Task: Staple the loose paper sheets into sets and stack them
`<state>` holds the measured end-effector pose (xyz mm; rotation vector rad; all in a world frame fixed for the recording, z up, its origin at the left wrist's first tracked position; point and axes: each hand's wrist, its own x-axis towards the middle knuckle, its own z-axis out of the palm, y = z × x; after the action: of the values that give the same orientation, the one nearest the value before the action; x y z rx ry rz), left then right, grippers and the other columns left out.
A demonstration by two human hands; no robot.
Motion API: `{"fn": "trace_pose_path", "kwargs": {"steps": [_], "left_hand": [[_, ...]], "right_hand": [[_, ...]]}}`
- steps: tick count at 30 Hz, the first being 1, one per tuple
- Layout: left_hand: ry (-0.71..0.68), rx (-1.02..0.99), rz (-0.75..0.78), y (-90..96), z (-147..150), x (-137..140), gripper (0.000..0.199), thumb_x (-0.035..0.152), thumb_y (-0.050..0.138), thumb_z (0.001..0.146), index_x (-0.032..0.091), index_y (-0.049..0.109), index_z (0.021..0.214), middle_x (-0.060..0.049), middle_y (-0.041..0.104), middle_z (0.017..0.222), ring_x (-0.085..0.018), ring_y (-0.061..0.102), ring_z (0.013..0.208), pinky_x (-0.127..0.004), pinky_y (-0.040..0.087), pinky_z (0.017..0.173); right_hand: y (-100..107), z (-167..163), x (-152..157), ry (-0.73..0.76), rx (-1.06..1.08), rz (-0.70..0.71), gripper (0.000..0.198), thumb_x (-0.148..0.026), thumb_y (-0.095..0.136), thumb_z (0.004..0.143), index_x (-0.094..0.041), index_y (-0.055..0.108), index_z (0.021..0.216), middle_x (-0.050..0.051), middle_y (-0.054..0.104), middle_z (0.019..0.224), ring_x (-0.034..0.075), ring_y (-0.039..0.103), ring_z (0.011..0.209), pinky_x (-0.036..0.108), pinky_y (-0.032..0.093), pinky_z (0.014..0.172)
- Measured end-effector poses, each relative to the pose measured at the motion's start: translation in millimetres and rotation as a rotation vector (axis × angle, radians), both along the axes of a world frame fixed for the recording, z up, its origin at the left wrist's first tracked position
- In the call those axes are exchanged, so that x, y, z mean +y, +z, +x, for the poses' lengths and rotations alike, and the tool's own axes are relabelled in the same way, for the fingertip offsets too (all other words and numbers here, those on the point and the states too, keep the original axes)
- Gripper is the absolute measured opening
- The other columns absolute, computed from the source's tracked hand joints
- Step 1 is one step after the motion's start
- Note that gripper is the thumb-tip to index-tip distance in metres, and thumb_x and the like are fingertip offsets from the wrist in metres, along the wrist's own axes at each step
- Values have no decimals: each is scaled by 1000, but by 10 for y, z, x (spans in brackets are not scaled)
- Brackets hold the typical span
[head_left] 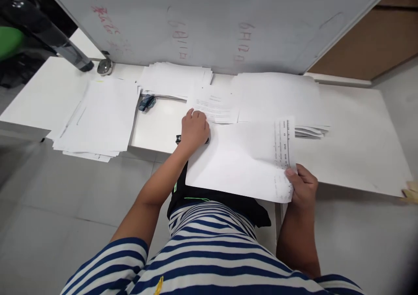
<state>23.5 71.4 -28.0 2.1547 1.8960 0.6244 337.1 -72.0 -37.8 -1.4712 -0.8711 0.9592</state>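
My right hand [303, 185] pinches the near right corner of a white sheet of paper [231, 160], thumb on top. Printed lines run along the sheet's right side, and its near edge hangs over my lap. Close to the sheet's left edge, my left hand [196, 129] is closed over a small black object [178, 139]. Only the ends of that object show, so I cannot tell its kind. Just beyond my left hand lies a printed page [214, 105] on the white table [160, 123].
A loose paper stack [101, 116] overhangs the table's front edge at left. More stacks lie at back centre [178, 79] and right [277, 97]. A dark blue bundle [147, 102], a round silvery object [105, 67] and a clear bottle [73, 53] are leftward. Behind stands a whiteboard [209, 21].
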Motion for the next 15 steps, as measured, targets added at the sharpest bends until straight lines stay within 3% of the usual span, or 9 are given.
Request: {"fn": "trace_pose_path", "kwargs": {"steps": [10, 15], "left_hand": [[-34, 193, -77, 131, 75, -68, 26, 18, 38, 96, 17, 59, 109, -18, 60, 129, -37, 35, 142, -55, 38, 106], [-30, 65, -2, 111, -17, -38, 20, 18, 44, 93, 19, 61, 104, -14, 66, 117, -33, 49, 127, -48, 46, 98]], "right_hand": [[-165, -94, 139, 53, 200, 20, 25, -44, 81, 65, -24, 75, 78, -1, 62, 61, 17, 56, 58, 28, 38, 51], [-76, -74, 58, 27, 173, 59, 28, -45, 82, 69, -21, 75, 82, -1, 67, 67, 15, 56, 59, 25, 40, 52]]}}
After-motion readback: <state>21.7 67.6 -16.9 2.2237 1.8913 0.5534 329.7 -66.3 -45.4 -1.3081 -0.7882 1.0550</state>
